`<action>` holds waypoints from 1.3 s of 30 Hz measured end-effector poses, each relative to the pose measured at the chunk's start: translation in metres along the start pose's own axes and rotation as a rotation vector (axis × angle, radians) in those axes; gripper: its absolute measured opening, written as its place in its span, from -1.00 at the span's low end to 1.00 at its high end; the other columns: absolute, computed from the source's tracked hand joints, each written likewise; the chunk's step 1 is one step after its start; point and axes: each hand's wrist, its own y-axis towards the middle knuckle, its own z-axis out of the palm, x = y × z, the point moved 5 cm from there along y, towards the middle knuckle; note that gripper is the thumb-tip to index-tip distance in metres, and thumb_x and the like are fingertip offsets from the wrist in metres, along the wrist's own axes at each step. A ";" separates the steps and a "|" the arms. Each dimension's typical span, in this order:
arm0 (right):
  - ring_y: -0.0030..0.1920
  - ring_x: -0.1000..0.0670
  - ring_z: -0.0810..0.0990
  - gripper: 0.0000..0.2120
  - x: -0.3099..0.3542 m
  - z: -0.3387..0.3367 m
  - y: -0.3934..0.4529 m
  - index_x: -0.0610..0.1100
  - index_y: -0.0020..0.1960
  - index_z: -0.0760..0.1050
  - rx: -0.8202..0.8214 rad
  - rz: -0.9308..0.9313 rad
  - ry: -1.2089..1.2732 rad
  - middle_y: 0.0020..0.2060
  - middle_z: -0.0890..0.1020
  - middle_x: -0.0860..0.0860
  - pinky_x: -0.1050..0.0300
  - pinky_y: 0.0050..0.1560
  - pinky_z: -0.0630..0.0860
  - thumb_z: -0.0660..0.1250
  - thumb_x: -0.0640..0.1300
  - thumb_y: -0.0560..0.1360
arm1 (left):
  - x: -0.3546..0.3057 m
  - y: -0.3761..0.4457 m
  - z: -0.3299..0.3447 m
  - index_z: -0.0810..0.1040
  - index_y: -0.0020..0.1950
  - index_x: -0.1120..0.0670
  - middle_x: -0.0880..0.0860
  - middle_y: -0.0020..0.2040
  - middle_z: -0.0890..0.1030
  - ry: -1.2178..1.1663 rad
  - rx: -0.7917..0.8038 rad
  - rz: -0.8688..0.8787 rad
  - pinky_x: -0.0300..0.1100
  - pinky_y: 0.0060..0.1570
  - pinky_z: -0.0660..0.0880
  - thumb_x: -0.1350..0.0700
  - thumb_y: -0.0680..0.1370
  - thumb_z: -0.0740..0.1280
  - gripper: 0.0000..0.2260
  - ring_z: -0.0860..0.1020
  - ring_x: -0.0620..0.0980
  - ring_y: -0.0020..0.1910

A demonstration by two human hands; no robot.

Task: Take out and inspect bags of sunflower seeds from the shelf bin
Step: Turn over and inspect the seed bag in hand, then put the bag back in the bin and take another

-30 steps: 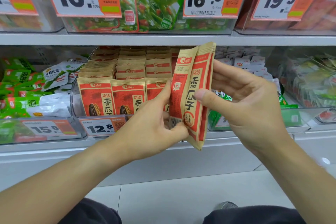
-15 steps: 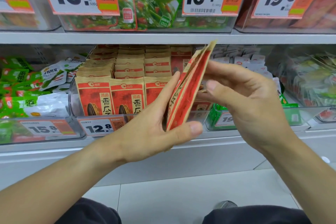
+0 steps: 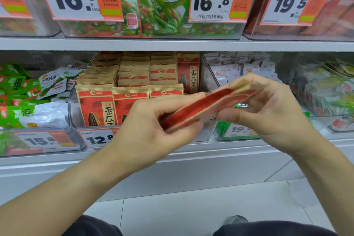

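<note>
Two red-and-tan sunflower seed bags [image 3: 208, 104], pressed together, lie nearly flat and edge-on to me, blurred by motion, in front of the shelf. My left hand [image 3: 153, 126] grips their lower left end. My right hand [image 3: 268, 109] pinches the upper right end. Behind them a clear shelf bin [image 3: 73, 109] with a 12.8 price tag [image 3: 98, 139] holds several rows of the same bags [image 3: 95, 105], standing upright.
Green snack packs [image 3: 23, 101] fill the bin to the left, white packets [image 3: 239, 67] the bin to the right. An upper shelf [image 3: 172, 44] carries bins with price tags 16.8 and 19.5. White floor tiles [image 3: 191, 212] lie below.
The bags have swung from upright with the printed face toward me to nearly flat and edge-on. Both hands kept hold and turned with them, the right hand dropping lower.
</note>
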 end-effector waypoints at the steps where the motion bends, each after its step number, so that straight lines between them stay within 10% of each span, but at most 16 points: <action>1: -0.11 0.03 0.72 -0.58 0.003 -0.003 0.000 -0.29 -0.02 0.57 -0.030 -0.032 -0.029 -0.16 0.75 -0.01 0.18 -0.06 0.64 0.57 -0.19 0.18 | 0.001 0.002 -0.004 0.65 0.22 -0.10 -0.15 0.03 0.70 0.040 -0.053 0.014 -0.24 0.05 0.57 0.17 0.48 0.53 -0.65 0.66 -0.12 0.06; 11: 0.02 -0.04 0.71 -0.72 0.027 -0.027 0.000 -0.05 0.02 0.53 -0.326 -0.378 -0.231 -0.05 0.72 0.08 0.12 -0.01 0.64 0.54 -0.25 0.40 | 0.032 0.008 -0.006 0.41 0.47 -0.06 -0.19 0.29 0.49 0.372 -0.126 -0.156 -0.41 0.32 0.33 0.03 0.50 0.46 -0.45 0.42 -0.28 0.31; 19: 0.04 0.06 0.66 -0.76 -0.024 -0.021 0.036 -0.07 0.00 0.54 -0.295 -0.199 -0.507 -0.05 0.68 0.03 0.24 -0.09 0.66 0.53 -0.30 0.46 | 0.049 0.015 0.011 0.42 0.47 0.01 -0.13 0.38 0.41 0.501 -0.022 -0.126 -0.63 0.31 0.01 0.03 0.56 0.40 -0.52 0.21 -0.29 0.40; 26: -0.02 0.22 0.55 -0.87 -0.050 -0.021 0.064 -0.06 0.06 0.67 -0.170 -0.141 -0.843 -0.14 0.62 0.26 0.49 0.00 0.42 0.51 -0.15 0.51 | 0.059 0.020 0.017 0.44 0.44 0.05 -0.10 0.38 0.41 0.528 -0.031 -0.131 -0.58 0.36 -0.05 0.05 0.55 0.41 -0.54 0.21 -0.16 0.47; 31: -0.11 0.11 0.61 -0.92 -0.060 -0.019 0.084 -0.09 -0.01 0.72 -0.113 -0.129 -0.948 -0.19 0.65 0.15 0.16 0.03 0.53 0.45 -0.15 0.54 | 0.064 0.024 0.022 0.39 0.48 0.06 -0.09 0.42 0.38 0.562 -0.049 -0.128 -0.40 0.43 -0.02 -0.01 0.55 0.40 -0.48 0.17 -0.15 0.49; 39: -0.07 0.03 0.60 -0.94 -0.084 -0.026 0.115 0.03 -0.05 0.69 -0.036 0.075 -0.976 -0.17 0.62 0.16 0.25 -0.11 0.33 0.44 -0.01 0.55 | 0.071 0.032 0.028 0.40 0.50 0.03 -0.05 0.49 0.38 0.607 -0.065 -0.102 -0.08 0.59 -0.19 -0.31 0.56 0.13 -0.38 0.12 -0.05 0.58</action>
